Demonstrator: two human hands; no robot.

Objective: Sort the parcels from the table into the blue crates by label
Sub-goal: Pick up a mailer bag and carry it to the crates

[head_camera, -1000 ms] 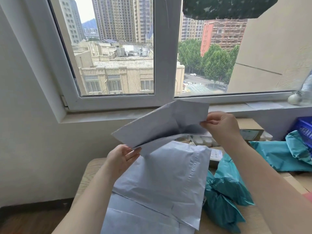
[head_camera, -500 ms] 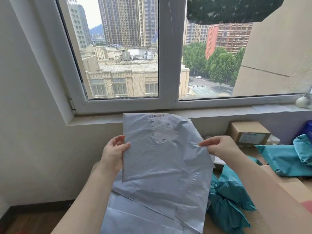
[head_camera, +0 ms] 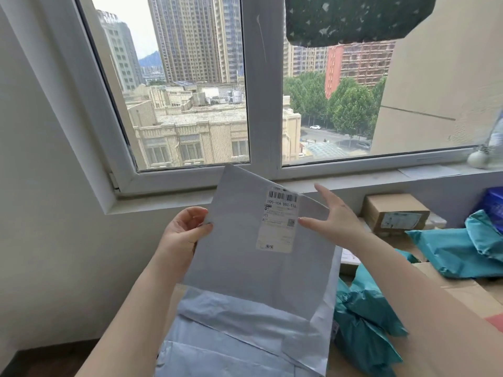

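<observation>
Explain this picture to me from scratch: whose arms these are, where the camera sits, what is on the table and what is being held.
There is no machine here. A person wears one wide-angle camera on the head, looking forward and down, so the two bare arms reaching in from the bottom are that person's own.

The left hand has its grip on the left edge of a flat pale grey plastic mailer bag, holding it upright in front of the window. A white shipping label with a barcode faces the camera. The right hand is open, with straight fingers at the bag's right side beside the label.

On the wooden table lie more pale grey mailer bags, several crumpled teal plastic parcels and a brown cardboard box. A blue crate peeks in at the far right edge.
</observation>
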